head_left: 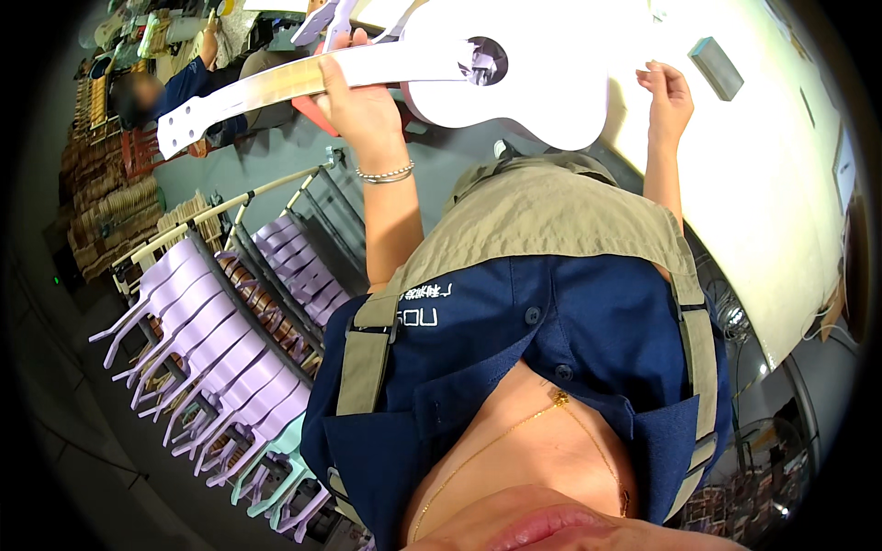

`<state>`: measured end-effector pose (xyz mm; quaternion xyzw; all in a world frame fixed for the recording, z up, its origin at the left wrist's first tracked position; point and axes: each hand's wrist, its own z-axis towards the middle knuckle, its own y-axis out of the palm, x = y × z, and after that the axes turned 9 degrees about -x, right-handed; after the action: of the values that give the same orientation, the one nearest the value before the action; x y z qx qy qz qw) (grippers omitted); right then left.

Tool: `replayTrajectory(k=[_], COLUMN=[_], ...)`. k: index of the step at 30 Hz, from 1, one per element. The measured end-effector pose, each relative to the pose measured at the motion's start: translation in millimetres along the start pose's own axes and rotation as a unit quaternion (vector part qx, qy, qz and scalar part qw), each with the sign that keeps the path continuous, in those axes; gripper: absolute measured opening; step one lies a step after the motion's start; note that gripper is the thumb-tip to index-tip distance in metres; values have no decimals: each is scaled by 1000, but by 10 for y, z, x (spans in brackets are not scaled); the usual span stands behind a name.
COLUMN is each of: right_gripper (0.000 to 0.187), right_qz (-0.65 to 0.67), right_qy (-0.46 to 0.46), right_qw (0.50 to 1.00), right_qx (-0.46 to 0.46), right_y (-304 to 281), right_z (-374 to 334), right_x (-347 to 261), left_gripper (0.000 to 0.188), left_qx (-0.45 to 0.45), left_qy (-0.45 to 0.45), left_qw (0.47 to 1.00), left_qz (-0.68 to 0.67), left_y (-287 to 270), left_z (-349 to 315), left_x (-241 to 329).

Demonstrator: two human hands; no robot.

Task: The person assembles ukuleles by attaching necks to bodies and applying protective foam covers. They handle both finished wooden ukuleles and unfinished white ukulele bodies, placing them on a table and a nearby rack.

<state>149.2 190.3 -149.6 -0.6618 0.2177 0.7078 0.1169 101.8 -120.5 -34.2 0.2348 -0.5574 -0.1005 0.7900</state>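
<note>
I see the left hand [360,103] gripping a white guitar [556,69] by its neck, right hand [670,92] loosely curled near the tabletop [744,174] edge.

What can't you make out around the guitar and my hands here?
All in the head view:
White guitar: its far side is cut off by the picture's top edge.
Left hand: part of it is hidden behind the neck.
Right hand: whether it pinches anything is too small to tell.
Sound hole: whatever shows inside is too small to identify.
</note>
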Motion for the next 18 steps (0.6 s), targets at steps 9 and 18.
replayTrajectory(k=[9, 18], right_gripper=[11, 12], right_qz=[111, -56], right_qy=[-57, -251], right_qw=[929, 872], right_qx=[-348, -416], right_y=[914, 1122], right_z=[-348, -393], right_x=[-894, -1317], left_gripper=[16, 20], left_qx=[-99, -206], left_qy=[92, 30], left_qw=[952, 941], left_qz=[274, 266], left_y=[283, 499], left_z=[-209, -443], left_x=[147, 409])
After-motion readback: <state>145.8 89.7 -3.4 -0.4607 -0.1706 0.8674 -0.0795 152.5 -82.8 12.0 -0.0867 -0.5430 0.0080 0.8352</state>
